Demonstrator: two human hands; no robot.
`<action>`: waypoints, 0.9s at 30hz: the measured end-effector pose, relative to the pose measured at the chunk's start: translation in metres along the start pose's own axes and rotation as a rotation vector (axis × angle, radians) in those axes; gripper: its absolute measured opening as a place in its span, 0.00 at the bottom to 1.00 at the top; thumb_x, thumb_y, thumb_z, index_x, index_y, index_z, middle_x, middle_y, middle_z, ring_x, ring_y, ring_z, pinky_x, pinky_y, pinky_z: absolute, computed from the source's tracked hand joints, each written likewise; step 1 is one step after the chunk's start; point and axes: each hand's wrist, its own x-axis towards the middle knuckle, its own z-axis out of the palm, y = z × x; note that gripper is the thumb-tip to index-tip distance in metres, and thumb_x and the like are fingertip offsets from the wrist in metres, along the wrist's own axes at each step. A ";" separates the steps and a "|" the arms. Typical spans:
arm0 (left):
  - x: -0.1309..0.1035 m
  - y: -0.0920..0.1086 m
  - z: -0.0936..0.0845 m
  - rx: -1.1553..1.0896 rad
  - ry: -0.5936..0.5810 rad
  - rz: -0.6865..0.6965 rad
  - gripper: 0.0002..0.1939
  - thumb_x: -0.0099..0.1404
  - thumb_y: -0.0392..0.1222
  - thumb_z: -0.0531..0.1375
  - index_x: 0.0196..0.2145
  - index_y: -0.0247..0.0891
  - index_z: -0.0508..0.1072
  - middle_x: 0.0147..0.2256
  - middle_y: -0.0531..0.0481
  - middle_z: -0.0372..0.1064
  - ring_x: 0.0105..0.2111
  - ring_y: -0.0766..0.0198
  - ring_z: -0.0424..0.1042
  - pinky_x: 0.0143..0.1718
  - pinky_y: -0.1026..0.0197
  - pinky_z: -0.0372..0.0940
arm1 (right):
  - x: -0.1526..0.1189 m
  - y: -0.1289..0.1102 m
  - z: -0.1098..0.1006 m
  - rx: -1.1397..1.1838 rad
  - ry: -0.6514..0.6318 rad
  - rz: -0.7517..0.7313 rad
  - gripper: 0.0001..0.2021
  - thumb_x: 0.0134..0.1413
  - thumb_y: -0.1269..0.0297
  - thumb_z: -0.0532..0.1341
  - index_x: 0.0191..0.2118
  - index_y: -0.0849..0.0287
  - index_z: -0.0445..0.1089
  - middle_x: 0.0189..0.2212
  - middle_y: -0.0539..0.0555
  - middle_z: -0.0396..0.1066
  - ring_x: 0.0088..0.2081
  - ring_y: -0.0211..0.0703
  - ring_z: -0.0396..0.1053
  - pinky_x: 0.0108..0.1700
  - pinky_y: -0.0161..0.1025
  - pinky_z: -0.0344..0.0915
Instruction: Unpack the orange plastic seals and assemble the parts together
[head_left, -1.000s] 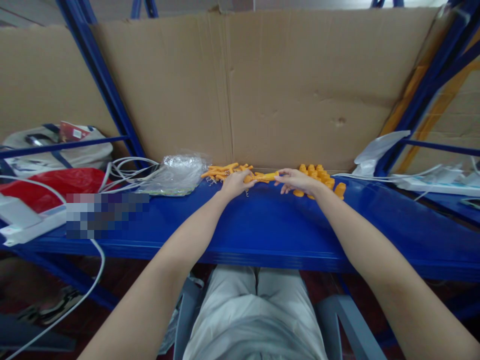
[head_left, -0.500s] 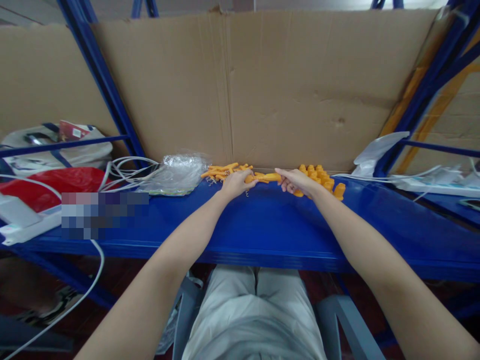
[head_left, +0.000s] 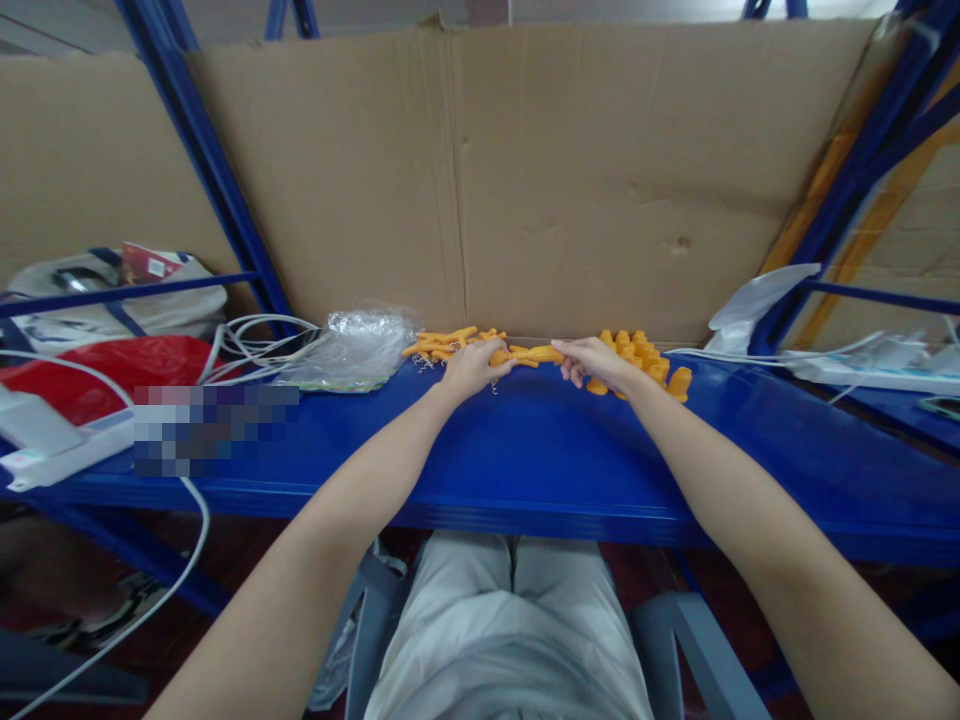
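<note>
Both my hands are stretched to the back of a blue shelf (head_left: 525, 450). My left hand (head_left: 471, 368) and my right hand (head_left: 596, 362) each grip one end of a long orange plastic part (head_left: 534, 354), held just above the shelf. Left of my left hand lies a heap of thin orange pieces (head_left: 442, 343). Behind my right hand stands a cluster of stubby orange caps (head_left: 645, 358).
A crumpled clear plastic bag (head_left: 352, 345) and white cables (head_left: 251, 340) lie to the left, with a red bag (head_left: 105, 370) and white box further left. White wrapping (head_left: 754, 300) and a power strip (head_left: 870, 368) sit on the right. A cardboard sheet (head_left: 525, 180) backs the shelf.
My right hand has closed its fingers on the right end of the orange part and drawn slightly towards the left hand. The left hand has barely moved.
</note>
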 end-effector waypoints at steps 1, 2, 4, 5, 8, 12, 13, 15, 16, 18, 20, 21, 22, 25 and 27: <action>0.000 -0.001 0.001 0.001 0.004 0.004 0.15 0.69 0.51 0.61 0.46 0.41 0.77 0.42 0.45 0.79 0.41 0.55 0.76 0.44 0.58 0.68 | 0.001 0.000 0.001 0.010 0.021 0.018 0.20 0.69 0.56 0.58 0.25 0.59 0.67 0.14 0.49 0.66 0.13 0.31 0.58 0.15 0.28 0.54; 0.000 -0.001 0.002 0.003 0.007 0.007 0.15 0.69 0.52 0.61 0.46 0.41 0.77 0.42 0.45 0.79 0.41 0.55 0.77 0.44 0.58 0.68 | 0.002 0.000 0.003 0.023 0.040 0.038 0.20 0.69 0.55 0.58 0.25 0.59 0.67 0.13 0.49 0.64 0.13 0.31 0.56 0.14 0.28 0.53; 0.001 -0.002 0.004 0.005 0.013 0.012 0.15 0.69 0.52 0.61 0.47 0.41 0.77 0.42 0.45 0.79 0.41 0.55 0.77 0.44 0.58 0.68 | 0.003 -0.001 0.004 0.048 0.058 0.091 0.20 0.69 0.55 0.57 0.26 0.59 0.67 0.11 0.47 0.61 0.12 0.30 0.53 0.13 0.29 0.49; 0.001 -0.003 0.005 0.004 0.014 0.014 0.16 0.69 0.52 0.61 0.47 0.41 0.77 0.42 0.45 0.79 0.41 0.55 0.77 0.44 0.58 0.68 | 0.003 -0.002 0.003 0.052 0.057 0.122 0.20 0.69 0.54 0.57 0.26 0.59 0.67 0.11 0.47 0.60 0.12 0.30 0.52 0.13 0.29 0.49; 0.002 -0.004 0.007 0.009 0.009 0.003 0.16 0.69 0.53 0.62 0.47 0.39 0.78 0.43 0.44 0.79 0.43 0.54 0.77 0.44 0.58 0.68 | 0.002 -0.003 0.001 0.033 0.006 0.154 0.19 0.69 0.53 0.58 0.30 0.60 0.69 0.15 0.51 0.68 0.13 0.31 0.57 0.15 0.30 0.54; 0.001 -0.006 0.006 0.015 -0.004 -0.013 0.17 0.69 0.52 0.62 0.48 0.39 0.78 0.40 0.44 0.79 0.41 0.54 0.77 0.43 0.58 0.68 | 0.001 0.001 -0.002 0.024 -0.044 0.008 0.08 0.61 0.61 0.68 0.40 0.58 0.70 0.27 0.50 0.78 0.20 0.32 0.68 0.21 0.28 0.62; 0.001 -0.006 0.005 0.010 -0.005 -0.011 0.17 0.69 0.52 0.62 0.48 0.39 0.78 0.39 0.45 0.79 0.40 0.55 0.77 0.42 0.58 0.68 | 0.002 0.002 -0.003 0.017 -0.039 -0.021 0.09 0.59 0.64 0.69 0.40 0.57 0.70 0.27 0.49 0.78 0.20 0.32 0.69 0.22 0.28 0.63; 0.001 -0.005 0.004 0.004 -0.003 -0.012 0.16 0.69 0.52 0.62 0.47 0.38 0.78 0.38 0.45 0.79 0.39 0.55 0.77 0.42 0.58 0.68 | 0.003 0.004 -0.003 0.004 -0.022 -0.065 0.09 0.57 0.64 0.70 0.37 0.58 0.70 0.25 0.49 0.77 0.20 0.32 0.68 0.23 0.28 0.63; 0.001 -0.005 0.004 0.004 0.000 -0.015 0.16 0.69 0.51 0.62 0.47 0.38 0.77 0.39 0.44 0.79 0.38 0.55 0.77 0.42 0.58 0.68 | 0.004 0.004 -0.003 -0.001 -0.017 -0.086 0.08 0.57 0.64 0.70 0.35 0.58 0.70 0.24 0.49 0.76 0.20 0.32 0.68 0.23 0.28 0.63; 0.002 -0.004 0.004 0.000 0.017 -0.006 0.16 0.69 0.51 0.62 0.47 0.37 0.77 0.39 0.44 0.79 0.39 0.55 0.77 0.42 0.58 0.67 | 0.004 0.004 -0.002 -0.004 -0.012 -0.108 0.11 0.61 0.61 0.68 0.30 0.59 0.70 0.22 0.50 0.76 0.19 0.31 0.67 0.23 0.28 0.62; 0.002 -0.004 0.005 -0.007 0.051 0.028 0.15 0.69 0.51 0.62 0.46 0.38 0.77 0.40 0.44 0.79 0.40 0.55 0.77 0.42 0.58 0.67 | 0.004 0.003 0.001 -0.002 -0.001 -0.071 0.19 0.66 0.57 0.63 0.25 0.60 0.69 0.19 0.52 0.73 0.17 0.31 0.65 0.21 0.28 0.61; 0.002 -0.004 0.005 -0.009 0.067 0.048 0.14 0.69 0.50 0.62 0.46 0.39 0.77 0.40 0.45 0.79 0.41 0.55 0.77 0.43 0.58 0.67 | 0.004 0.002 0.002 0.002 0.004 -0.035 0.22 0.69 0.55 0.60 0.23 0.61 0.68 0.17 0.53 0.72 0.16 0.31 0.64 0.20 0.28 0.60; 0.003 -0.004 0.006 -0.009 0.076 0.062 0.14 0.68 0.50 0.62 0.45 0.39 0.77 0.41 0.45 0.79 0.42 0.55 0.77 0.43 0.58 0.67 | 0.003 0.002 0.004 0.007 0.008 0.006 0.24 0.70 0.54 0.57 0.22 0.61 0.67 0.15 0.53 0.70 0.14 0.32 0.63 0.18 0.29 0.58; 0.002 -0.003 0.007 0.002 0.072 0.056 0.14 0.68 0.50 0.63 0.45 0.39 0.77 0.42 0.44 0.79 0.43 0.54 0.76 0.44 0.58 0.68 | 0.001 0.001 0.007 0.031 0.009 0.087 0.26 0.71 0.53 0.54 0.22 0.60 0.66 0.12 0.53 0.67 0.12 0.32 0.59 0.15 0.29 0.55; 0.002 -0.002 0.008 0.016 0.059 0.031 0.14 0.68 0.50 0.62 0.46 0.39 0.77 0.43 0.44 0.79 0.43 0.53 0.76 0.44 0.57 0.68 | 0.000 0.001 0.009 0.044 0.014 0.102 0.25 0.72 0.53 0.54 0.23 0.60 0.66 0.11 0.52 0.66 0.11 0.32 0.58 0.14 0.28 0.54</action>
